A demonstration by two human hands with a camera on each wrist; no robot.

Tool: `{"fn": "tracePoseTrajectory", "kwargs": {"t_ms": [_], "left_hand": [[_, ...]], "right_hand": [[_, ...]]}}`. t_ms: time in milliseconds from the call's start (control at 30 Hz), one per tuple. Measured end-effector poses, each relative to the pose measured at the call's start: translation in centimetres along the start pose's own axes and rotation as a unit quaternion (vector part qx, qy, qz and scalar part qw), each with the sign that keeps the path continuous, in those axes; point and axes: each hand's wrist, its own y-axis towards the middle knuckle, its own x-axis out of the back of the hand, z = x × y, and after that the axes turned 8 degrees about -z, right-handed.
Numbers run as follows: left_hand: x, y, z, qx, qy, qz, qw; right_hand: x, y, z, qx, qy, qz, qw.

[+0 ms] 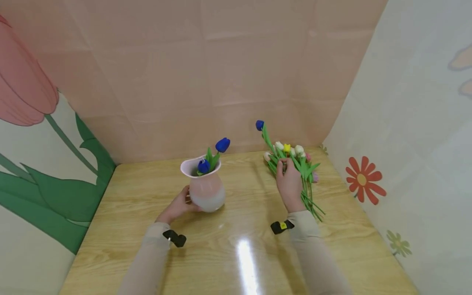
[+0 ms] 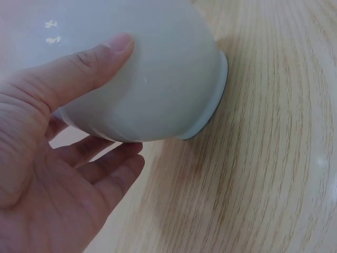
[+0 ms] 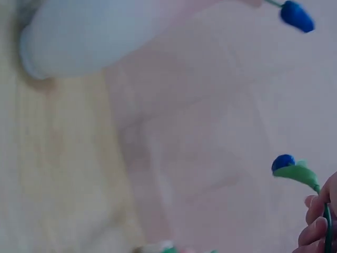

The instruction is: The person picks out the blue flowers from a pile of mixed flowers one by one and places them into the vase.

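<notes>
A pink and white vase (image 1: 208, 190) with a flared rim stands on the table, holding blue tulips (image 1: 223, 145). My left hand (image 1: 180, 207) grips its left side low down; in the left wrist view the thumb lies across the pale vase body (image 2: 158, 79) and the fingers curl beneath. Over a bunch of mixed tulips (image 1: 299, 150), my right hand (image 1: 290, 182) pinches the green stem of a single blue tulip (image 1: 259, 125). The right wrist view shows that tulip's blue head and leaf (image 3: 295, 173) above the curled fingers (image 3: 314, 232).
The wooden table (image 1: 129, 196) meets a pink backdrop (image 1: 166, 102) behind the vase. Flower-printed panels stand at left and right. Loose green stems (image 1: 313, 205) from the bunch point towards the front right. A light reflection crosses the tabletop.
</notes>
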Motion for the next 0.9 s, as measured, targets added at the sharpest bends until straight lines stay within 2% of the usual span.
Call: {"fn": "tracePoseTrajectory", "kwargs": {"t_ms": [167, 333, 500, 667, 733, 800, 900], "left_hand": [[0.1, -0.1, 0.1, -0.003, -0.001, -0.002, 1.0000], [0.2, -0.3, 0.1, -0.003, 0.004, -0.002, 1.0000], [0.2, -0.4, 0.1, -0.009, 0.000, -0.003, 1.0000], [0.8, -0.8, -0.8, -0.010, 0.021, 0.017, 0.9996], [1.5, -1.2, -2.0, -0.012, 0.038, 0.025, 0.9989], [2.5, -1.8, -4.1, -0.024, 0.052, 0.023, 0.9981], [4.1, -3.5, -9.3, -0.069, 0.055, -0.007, 0.9961]], "right_hand": [[2.1, 0.4, 2.8, 0.049, 0.077, -0.081, 0.992], [3.6, -0.2, 5.3, 0.090, 0.162, -0.127, 0.974], [4.0, -1.2, 6.7, 0.122, 0.221, -0.137, 0.958], [3.4, -2.3, 6.9, 0.130, 0.233, -0.129, 0.955], [3.3, -2.6, 6.9, 0.134, 0.234, -0.126, 0.955], [3.2, -2.8, 6.9, 0.139, 0.239, -0.122, 0.953], [3.2, -3.0, 7.2, 0.143, 0.241, -0.119, 0.953]]}}
